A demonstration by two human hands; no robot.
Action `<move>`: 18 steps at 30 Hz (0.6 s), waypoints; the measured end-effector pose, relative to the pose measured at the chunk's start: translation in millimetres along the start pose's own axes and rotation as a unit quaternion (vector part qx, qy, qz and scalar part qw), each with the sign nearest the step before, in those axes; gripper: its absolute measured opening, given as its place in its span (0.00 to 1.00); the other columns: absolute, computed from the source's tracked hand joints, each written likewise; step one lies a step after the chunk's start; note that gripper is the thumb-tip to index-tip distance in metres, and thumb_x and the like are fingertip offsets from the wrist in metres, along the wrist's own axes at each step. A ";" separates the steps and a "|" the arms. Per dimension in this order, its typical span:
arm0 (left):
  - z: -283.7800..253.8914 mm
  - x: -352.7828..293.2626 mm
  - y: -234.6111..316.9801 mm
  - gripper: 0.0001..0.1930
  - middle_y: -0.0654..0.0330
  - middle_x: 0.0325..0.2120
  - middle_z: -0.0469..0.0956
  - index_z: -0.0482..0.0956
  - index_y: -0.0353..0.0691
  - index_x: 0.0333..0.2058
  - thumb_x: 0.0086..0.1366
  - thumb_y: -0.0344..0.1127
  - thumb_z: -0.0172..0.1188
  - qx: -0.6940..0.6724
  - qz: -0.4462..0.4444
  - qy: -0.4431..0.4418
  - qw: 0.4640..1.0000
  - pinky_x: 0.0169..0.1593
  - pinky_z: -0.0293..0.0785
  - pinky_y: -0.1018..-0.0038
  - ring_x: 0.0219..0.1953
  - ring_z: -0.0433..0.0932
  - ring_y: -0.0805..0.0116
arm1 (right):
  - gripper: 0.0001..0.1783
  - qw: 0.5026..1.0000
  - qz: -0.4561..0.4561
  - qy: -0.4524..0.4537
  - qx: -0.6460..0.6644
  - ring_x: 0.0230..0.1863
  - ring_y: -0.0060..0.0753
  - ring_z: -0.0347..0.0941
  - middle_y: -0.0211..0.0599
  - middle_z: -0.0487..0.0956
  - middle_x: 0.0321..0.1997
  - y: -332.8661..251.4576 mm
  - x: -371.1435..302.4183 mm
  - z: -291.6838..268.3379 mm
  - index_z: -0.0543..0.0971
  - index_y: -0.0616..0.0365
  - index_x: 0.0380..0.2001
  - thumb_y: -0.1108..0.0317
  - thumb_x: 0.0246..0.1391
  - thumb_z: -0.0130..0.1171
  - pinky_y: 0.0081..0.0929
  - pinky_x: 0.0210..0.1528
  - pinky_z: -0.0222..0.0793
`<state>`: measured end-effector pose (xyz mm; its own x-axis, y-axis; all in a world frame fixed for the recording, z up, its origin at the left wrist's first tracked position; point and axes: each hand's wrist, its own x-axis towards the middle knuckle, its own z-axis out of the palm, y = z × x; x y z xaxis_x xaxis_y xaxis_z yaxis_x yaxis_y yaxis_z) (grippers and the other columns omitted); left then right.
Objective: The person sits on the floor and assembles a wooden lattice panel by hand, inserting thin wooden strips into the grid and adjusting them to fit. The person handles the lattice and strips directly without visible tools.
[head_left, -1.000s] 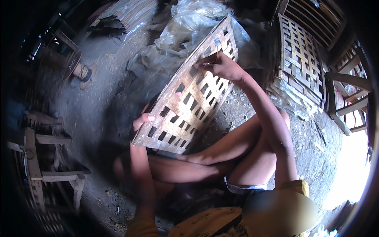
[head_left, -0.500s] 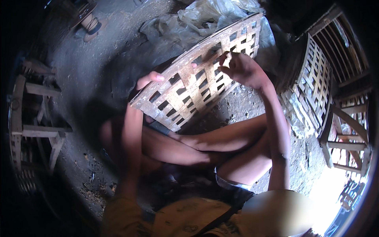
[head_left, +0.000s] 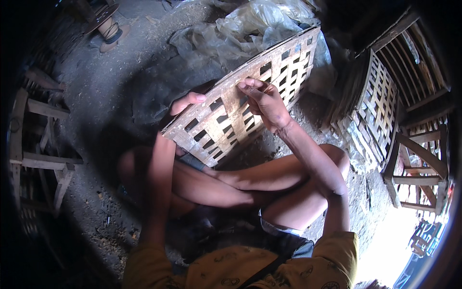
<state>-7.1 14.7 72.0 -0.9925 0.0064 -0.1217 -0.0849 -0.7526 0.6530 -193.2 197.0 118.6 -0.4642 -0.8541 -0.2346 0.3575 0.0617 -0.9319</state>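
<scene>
A flat panel of woven bamboo strips with rows of square gaps is held slanting above my crossed legs. My left hand grips its upper left edge, thumb on the near face and the other fingers mostly hidden behind. Against the panel's near face, close to the upper edge, my right hand is closed in a pinch. Whatever lies between those fingertips, if anything, is too small to make out.
Crumpled clear plastic sheeting lies beyond the panel. Several similar woven panels stand stacked at the right, near a wooden frame. A wooden stand is at the left. A spool sits at the far left.
My right hand has moved left and nearer to me along the panel, its fingers going from loosely curled to pinched. The panel has shifted slightly; my left hand keeps its grip.
</scene>
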 end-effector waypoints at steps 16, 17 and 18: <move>1.1 11.0 -16.9 0.27 0.45 0.48 0.82 0.76 0.27 0.56 0.65 0.43 0.58 -0.076 0.015 0.027 0.997 0.53 0.76 0.65 0.45 0.82 0.58 | 0.35 0.749 -0.105 0.091 -0.647 0.36 0.60 0.80 0.54 0.79 0.24 -88.7 -48.1 -11.0 0.73 0.59 0.57 0.36 0.68 0.45 0.52 0.45 0.72; 2.3 10.1 -15.5 0.27 0.44 0.48 0.82 0.76 0.26 0.55 0.65 0.43 0.57 -0.062 0.026 0.042 0.997 0.54 0.76 0.65 0.45 0.82 0.57 | 0.33 0.740 -0.123 0.084 -0.656 0.37 0.60 0.80 0.55 0.79 0.26 -90.0 -46.9 -13.8 0.73 0.59 0.56 0.39 0.69 0.45 0.52 0.45 0.72; 2.2 11.7 -15.5 0.27 0.44 0.48 0.82 0.76 0.25 0.55 0.65 0.42 0.57 -0.049 0.037 0.053 0.997 0.54 0.76 0.64 0.45 0.82 0.57 | 0.30 0.729 -0.142 0.079 -0.665 0.38 0.60 0.80 0.56 0.80 0.28 -88.7 -46.5 -17.7 0.74 0.59 0.54 0.42 0.70 0.46 0.52 0.45 0.72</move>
<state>-17.6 27.9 62.2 -0.9806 -0.1175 -0.1570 0.0027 -0.8087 0.5882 -217.7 240.4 207.3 -0.4916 -0.8662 0.0889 -0.8245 0.4302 -0.3676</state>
